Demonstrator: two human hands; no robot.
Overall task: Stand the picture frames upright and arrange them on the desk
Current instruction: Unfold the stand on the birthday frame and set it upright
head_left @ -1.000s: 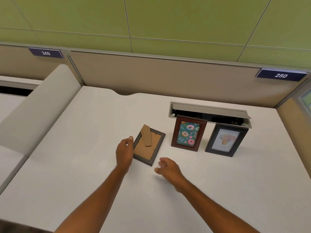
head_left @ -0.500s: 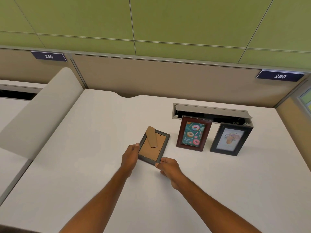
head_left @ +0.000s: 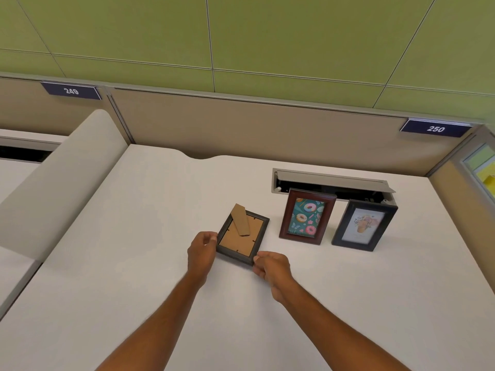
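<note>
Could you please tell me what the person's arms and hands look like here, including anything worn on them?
Both forearms are bare, with no sleeves in view. The left hand and right hand have no gloves, and no watch, bracelet or ring can be seen on either. No markings show on the arms.

Before you, the tabletop (head_left: pixel 139 263) is plain off-white. The face-down frame (head_left: pixel 242 236) shows a dark grey border and brown cardboard backing. The reddish-brown frame (head_left: pixel 307 216) holds a teal print with pink doughnuts; the black frame (head_left: pixel 364 225) holds a pale floral print. The wall (head_left: pixel 241 30) is green.
</note>
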